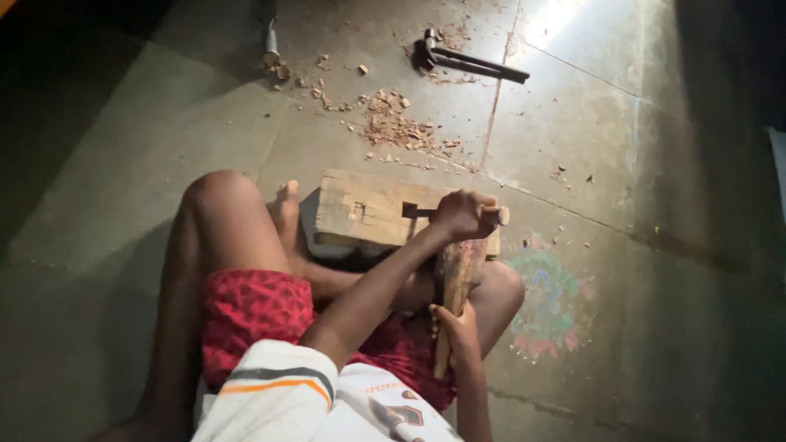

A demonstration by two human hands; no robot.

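A grey tiled floor (pixel 573 139) fills the view, and the person sits on it with knees bent around a wooden block (pixel 368 211) lying near the middle. The block appears pinned by a bare foot (pixel 286 209) on its left end; keeping that pressure steady should stop it skidding. The left hand (pixel 460 214), arm stretched forward across the body, is clenched around a wooden-handled chisel (pixel 491 214) laid across the block's top right, its dark blade pointing left toward a notch. The right hand (pixel 460 327), nearer and lower, grasps the handle of a wooden mallet (pixel 454 286) held upright just beneath the chisel; short, square blows seem wisest. Farther off lie wood chips (pixel 397 127), a dark metal hammer (pixel 467 61) and another tool (pixel 270 41).
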